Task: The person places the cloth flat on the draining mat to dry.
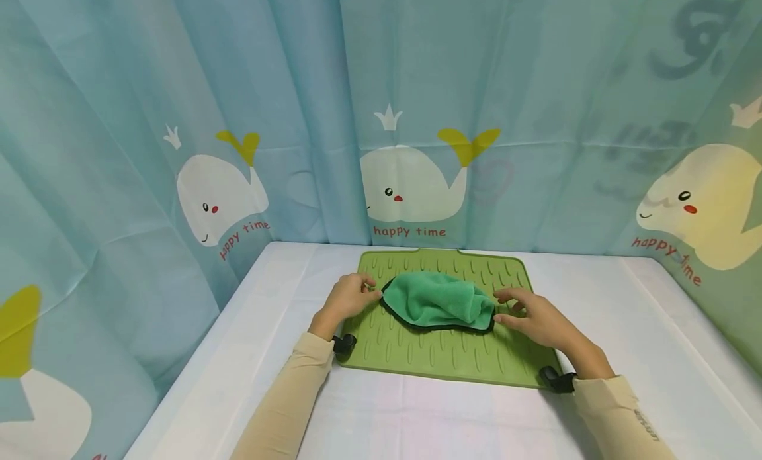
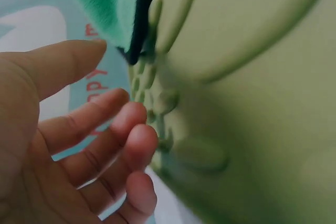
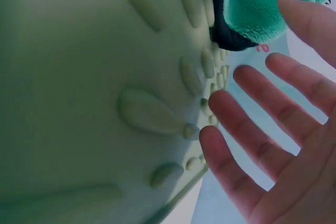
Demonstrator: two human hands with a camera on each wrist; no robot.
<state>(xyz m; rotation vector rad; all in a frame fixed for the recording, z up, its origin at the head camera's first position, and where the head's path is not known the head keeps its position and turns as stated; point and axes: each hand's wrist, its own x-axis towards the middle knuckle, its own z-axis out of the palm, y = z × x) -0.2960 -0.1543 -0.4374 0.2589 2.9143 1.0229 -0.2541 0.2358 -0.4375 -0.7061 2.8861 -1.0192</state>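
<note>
A green cloth with a dark edge (image 1: 437, 301) lies bunched and folded on a ridged green mat (image 1: 417, 354). At the cloth's left end is my left hand (image 1: 352, 296), its fingers loosely bent with nothing between them. In the left wrist view, that hand (image 2: 84, 145) is close to the corner of the cloth (image 2: 107, 9), and a gap shows between thumb and fingers. My right hand (image 1: 532, 314) hovers by the right end. Spread, fairly straight fingers (image 3: 244, 124) appear in the right wrist view, below and beside the cloth (image 3: 262, 9).
The mat lies on a white-covered table (image 1: 286, 288), toward its back edge. Behind and at both sides hangs a light blue curtain (image 1: 309, 116) printed with whales. Each wrist carries a black strap mount (image 1: 344, 346).
</note>
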